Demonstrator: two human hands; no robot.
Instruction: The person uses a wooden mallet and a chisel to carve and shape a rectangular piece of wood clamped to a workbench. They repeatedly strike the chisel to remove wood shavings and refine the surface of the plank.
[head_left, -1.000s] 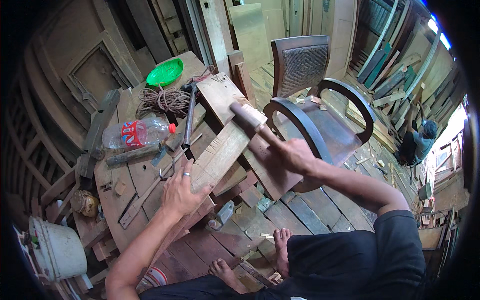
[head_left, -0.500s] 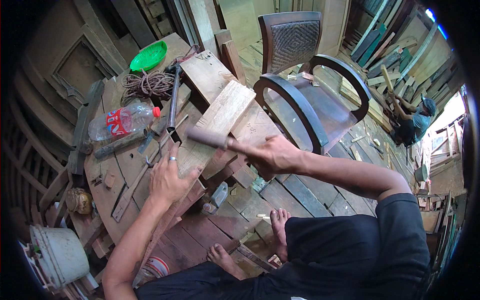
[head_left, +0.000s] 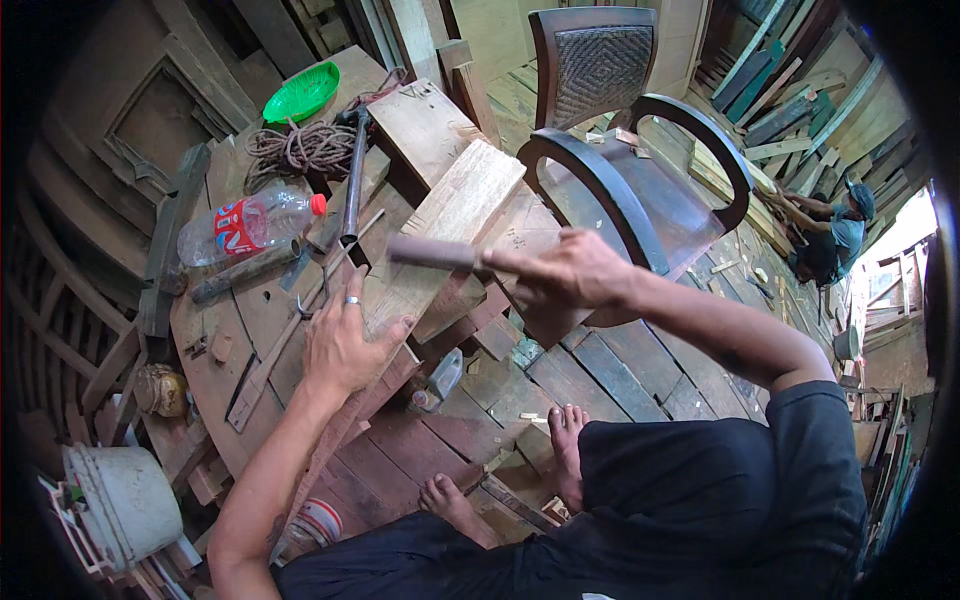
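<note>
My right hand point(head_left: 580, 272) is closed round the handle of a brown wooden mallet point(head_left: 432, 251). Its thick head, smeared by motion, is over a pale wooden board point(head_left: 462, 205). My left hand point(head_left: 342, 335), with a ring on one finger, lies on the near left end of that board, fingers stretched and thumb apart. The pale board slants across other pieces of wood, including a wider plank point(head_left: 420, 125) behind it. Close to my left fingertips are a dark metal pipe point(head_left: 355, 185) and a thin hooked metal piece point(head_left: 302, 308).
On the wooden bench point(head_left: 230, 340) are a clear plastic bottle point(head_left: 265, 228), coiled rope point(head_left: 298, 150) and a green basket point(head_left: 301, 92). A dark armchair point(head_left: 640, 190) stands on the plank floor beyond. Another person point(head_left: 845, 225) crouches at far right. A white bucket point(head_left: 125, 505) is at lower left.
The view has shifted a little. The mallet, still in my right hand, has moved slightly right relative to my left hand, which stays on the board. The other person's arms have come down.
</note>
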